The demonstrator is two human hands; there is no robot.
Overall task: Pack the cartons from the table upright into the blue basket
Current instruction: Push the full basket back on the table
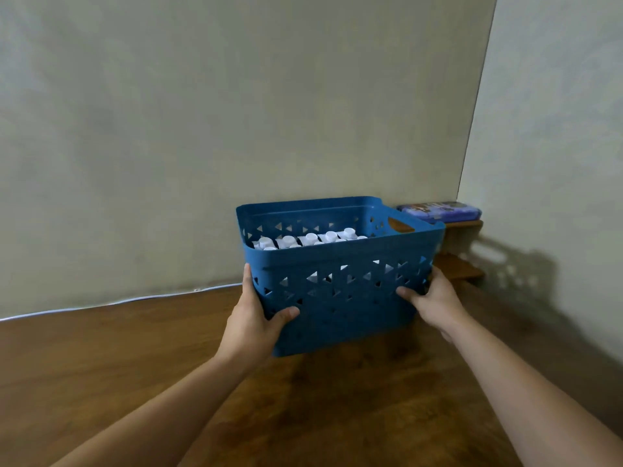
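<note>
A: What were the hands doing?

B: Both gripped the basket [337, 291]. The left hand [256, 318] clasped its near-left corner, thumb [286, 313] pressed on the front wall, fingers wrapped round the left side. The right hand [435, 301] held the near-right corner the same way, thumb flat on the front wall, fingers behind the right side and out of sight.

A: And the basket itself?

B: It was tilted, with its front bottom edge close over the table [135, 365]. Whether that edge touched the wood or hung just clear, I couldn't tell.

A: The cartons?

B: Inside the basket, upright, white caps [308, 238] in a row below the rim. Only the tops showed, plus pale slivers through the triangular holes in the front wall.

A: How much room around it?

B: Left of the basket and in front of it the table lay open, with only the forearms crossing it. Behind the basket stood a wall [202, 112], and a thin white cable [101, 305] ran along the table's back edge to the left. Right of the basket it was tighter: a small wooden shelf [462, 264] sat just beside the right rim, with a purple case [441, 210] on top, and a side wall [556, 129] beyond that closed the corner.
</note>
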